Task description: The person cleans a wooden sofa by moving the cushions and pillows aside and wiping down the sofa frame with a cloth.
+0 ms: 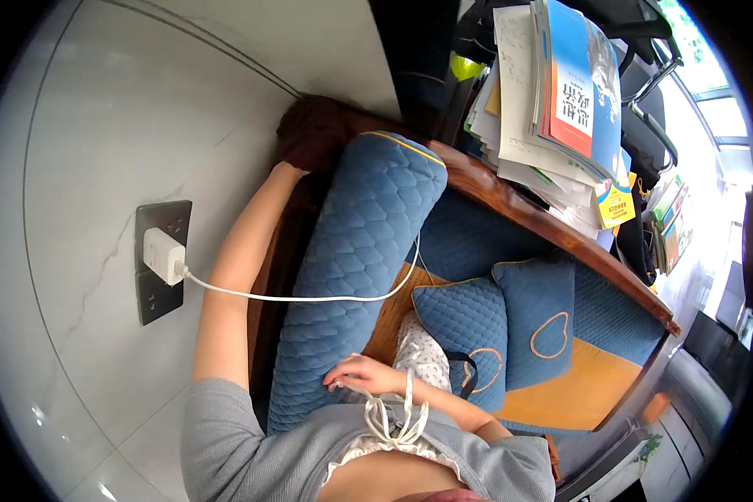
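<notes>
We have our left arm [234, 268] stretched long and nearly straight, lifted forward past the bolster, its wrist running into a dark brown cloth [314, 130]. That cloth covers the left hand, so we cannot tell whether its fingers are clenched or loose. It sits against the wall [125, 109], just beside the far end of the blue bolster [356, 243].

Our right arm [448, 406] is bent at the elbow and crosses low in front of the body. The right hand [364, 374] lies against the near part of the bolster, its fingers loosely curled, with no clear grasp on anything.

Ahead of those right fingers, a white cable [309, 298] crosses over the bolster, leading left to a white charger [164, 255] in a socket [161, 299]. Right of the same fingers are two blue cushions [540, 322], and beyond them, farther forward, a stack of books [573, 92].
</notes>
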{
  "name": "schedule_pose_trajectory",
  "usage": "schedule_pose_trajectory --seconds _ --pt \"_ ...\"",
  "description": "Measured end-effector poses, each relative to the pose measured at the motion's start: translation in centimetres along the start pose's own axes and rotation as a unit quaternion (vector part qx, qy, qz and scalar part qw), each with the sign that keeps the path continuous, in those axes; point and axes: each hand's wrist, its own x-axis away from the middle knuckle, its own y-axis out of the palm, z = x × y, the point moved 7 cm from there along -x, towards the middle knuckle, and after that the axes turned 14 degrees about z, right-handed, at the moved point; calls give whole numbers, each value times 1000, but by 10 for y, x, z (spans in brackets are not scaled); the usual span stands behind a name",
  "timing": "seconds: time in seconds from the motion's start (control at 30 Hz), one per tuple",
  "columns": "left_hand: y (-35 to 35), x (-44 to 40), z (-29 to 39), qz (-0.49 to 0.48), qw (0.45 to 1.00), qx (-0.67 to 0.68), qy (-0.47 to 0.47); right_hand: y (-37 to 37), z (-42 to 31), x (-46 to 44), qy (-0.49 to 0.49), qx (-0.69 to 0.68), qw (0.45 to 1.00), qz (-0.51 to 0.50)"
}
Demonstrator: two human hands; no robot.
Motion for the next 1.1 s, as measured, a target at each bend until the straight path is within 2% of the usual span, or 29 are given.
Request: schedule_pose_trajectory --seconds 0.07,0.13,0.2,0.23,0.3,0.37,0.47,0.57,0.67,0.73,0.83,0.87,0.93,1.0,1.07,1.1 --pt "7 2 -1 110 994 17 6 -11 16 5 71 -79 994 -15" --pt "20 -6 -9 107 989 76 -67 -16 17 5 125 -109 986 -30" --pt "15 -9 -12 171 974 108 -100 -17 22 0 136 -114 983 -37" --pt "6 -4 -7 232 962 111 -93 -15 24 -2 142 -118 982 -41" --pt "-6 -5 3 269 950 134 -91 -15 29 -4 156 -133 978 -28" --pt "-29 -12 15 217 955 176 -100 -14 33 -2 158 -138 977 -20" --pt "-31 -10 4 235 963 125 -33 -16 30 -1 163 -135 977 -9" --pt "-59 16 -12 268 929 160 -200 -16 30 2 164 -151 975 9" --pt "-125 77 -8 421 853 222 -215 -15 27 6 162 -170 972 32" --pt "-133 92 -12 430 776 434 -159 -14 23 8 164 -147 974 47" --pt "-130 108 -17 398 600 692 -60 -13 -2 13 123 -110 985 49" --pt "-126 111 -16 388 560 731 -43 -14 -16 17 108 -105 987 54" --pt "-119 116 -12 392 526 754 -30 -32 -49 18 79 -103 990 63" --pt "-110 120 -5 424 545 723 -33 -64 -88 6 -9 -237 964 123" --pt "-101 123 -1 462 596 655 -40 -108 -116 -19 -68 -219 935 271" --pt "-97 127 1 480 634 604 -42 -117 -136 -36 -79 -178 937 289"
